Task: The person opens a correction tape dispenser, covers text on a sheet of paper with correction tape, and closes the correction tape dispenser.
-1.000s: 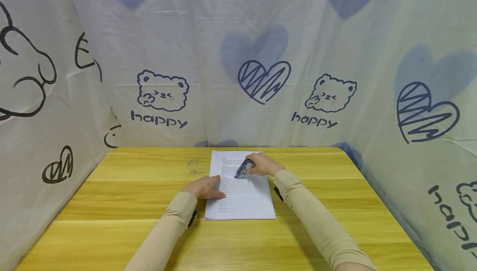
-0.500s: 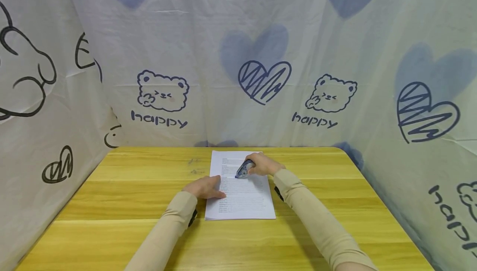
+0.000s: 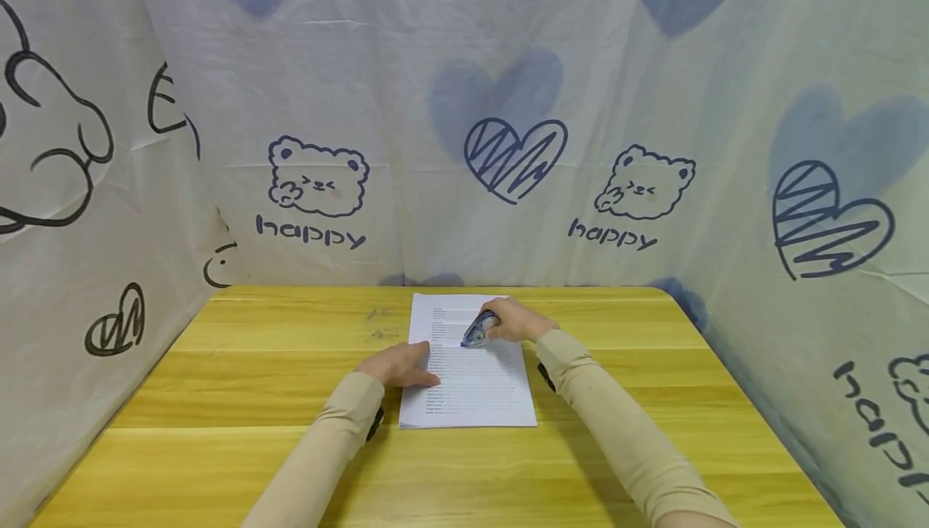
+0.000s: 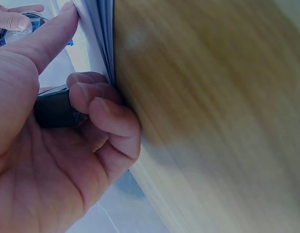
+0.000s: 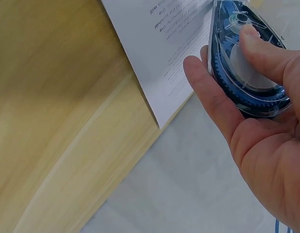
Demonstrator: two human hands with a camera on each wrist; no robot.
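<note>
A stack of printed paper [image 3: 472,399] lies on the wooden table. My right hand [image 3: 517,320] grips a blue, clear-cased correction tape [image 3: 477,330], its tip down at a line of print. In the right wrist view, the thumb presses on the case of the correction tape [image 5: 252,73], with fingers behind it. My left hand [image 3: 395,365] rests on the left edge of the stack. Seen from the left wrist, its curled fingers [image 4: 113,116] hold a small black block-like object [image 4: 58,108] against the palm; what kind is unclear.
The yellow wooden table [image 3: 254,399] extends on both sides of the paper. Faint grey marks [image 3: 381,325] show on its surface left of the stack. A white printed cloth [image 3: 435,222] hangs behind the table and along both sides.
My right hand and the correction tape have shifted slightly to the right along the line of print. The left hand and the paper look still.
</note>
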